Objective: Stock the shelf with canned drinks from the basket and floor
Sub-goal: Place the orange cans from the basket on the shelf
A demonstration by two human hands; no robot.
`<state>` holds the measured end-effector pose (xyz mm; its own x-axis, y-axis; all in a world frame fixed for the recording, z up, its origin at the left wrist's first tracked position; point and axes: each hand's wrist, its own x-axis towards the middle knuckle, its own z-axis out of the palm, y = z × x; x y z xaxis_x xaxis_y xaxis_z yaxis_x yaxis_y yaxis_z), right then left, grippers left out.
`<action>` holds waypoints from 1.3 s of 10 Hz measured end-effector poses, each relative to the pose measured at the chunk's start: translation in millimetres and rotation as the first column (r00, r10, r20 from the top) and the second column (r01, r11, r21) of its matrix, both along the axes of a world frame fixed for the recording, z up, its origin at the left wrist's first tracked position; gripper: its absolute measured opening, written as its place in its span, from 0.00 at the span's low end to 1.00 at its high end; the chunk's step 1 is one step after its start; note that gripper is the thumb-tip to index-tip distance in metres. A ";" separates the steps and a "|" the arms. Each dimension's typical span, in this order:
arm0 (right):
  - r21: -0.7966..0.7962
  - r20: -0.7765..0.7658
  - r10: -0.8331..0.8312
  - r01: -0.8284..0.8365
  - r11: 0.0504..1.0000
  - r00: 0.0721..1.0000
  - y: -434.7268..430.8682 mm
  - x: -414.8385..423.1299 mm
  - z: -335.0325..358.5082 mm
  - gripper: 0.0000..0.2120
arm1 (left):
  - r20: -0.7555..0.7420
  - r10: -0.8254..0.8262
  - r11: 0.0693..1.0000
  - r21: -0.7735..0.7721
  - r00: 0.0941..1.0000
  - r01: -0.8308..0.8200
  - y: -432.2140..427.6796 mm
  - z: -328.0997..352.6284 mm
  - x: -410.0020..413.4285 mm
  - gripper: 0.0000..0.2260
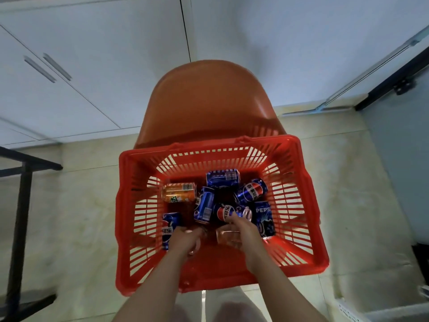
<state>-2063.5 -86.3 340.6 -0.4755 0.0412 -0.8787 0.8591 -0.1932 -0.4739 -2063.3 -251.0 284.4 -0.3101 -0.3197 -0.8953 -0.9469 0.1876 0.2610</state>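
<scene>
A red plastic basket sits on an orange chair. Inside lie several blue Pepsi cans on their sides, plus one orange can at the left. Both my hands reach down into the basket's near end. My left hand is curled round a can that it mostly hides; only a rim shows under the fingers, beside a blue can. My right hand grips a pale pinkish can, its fingertips touching a blue can. The view is slightly blurred.
A black metal table frame stands at the left. White cabinet doors fill the wall behind the chair. A glass door with a dark frame is at the right, and a white crate sits at the lower right on the tiled floor.
</scene>
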 end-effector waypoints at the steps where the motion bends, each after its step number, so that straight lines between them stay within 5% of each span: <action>1: 0.001 0.016 -0.051 0.051 0.999 0.999 -1.3 -1.0 5.9 0.14 | 0.023 0.084 0.984 0.157 0.996 -0.086 -12.2 24.1 -1.2 0.21; 4: 0.109 -0.106 -0.142 0.154 0.982 0.984 -29.3 -3.0 61.8 0.20 | 0.025 0.304 0.760 0.596 0.952 -0.258 -48.0 119.6 -18.3 0.20; 5: 0.002 -0.125 -0.279 0.281 0.960 0.952 -45.1 -8.7 101.0 0.23 | -0.021 0.381 0.639 0.729 0.924 -0.246 -61.3 158.5 -26.5 0.28; 6: -0.092 -0.193 -0.275 0.261 0.961 0.942 -58.4 -15.1 143.8 0.21 | -0.108 0.374 0.607 0.779 0.921 -0.155 -67.1 204.3 -37.3 0.24; 8: -0.110 -0.547 -0.281 0.265 0.958 0.789 -68.6 -9.3 233.7 0.26 | -0.551 0.150 0.678 0.662 0.821 0.320 -69.5 305.3 -35.6 0.07; 10: -0.262 -0.668 -0.410 0.319 0.911 0.621 -50.1 21.7 298.8 0.33 | -0.721 -0.003 0.501 0.599 0.693 0.625 -43.6 374.3 -36.7 0.17; 11: -0.307 -0.652 -0.514 0.426 0.851 0.557 -28.9 47.2 324.6 0.25 | -0.720 -0.016 0.447 0.616 0.694 0.649 -24.3 399.7 -30.7 0.20; 13: -0.375 -0.687 -0.635 0.575 0.727 0.354 29.3 119.4 390.3 0.28 | -0.815 -0.129 0.153 0.547 0.565 0.823 63.4 452.4 12.1 0.19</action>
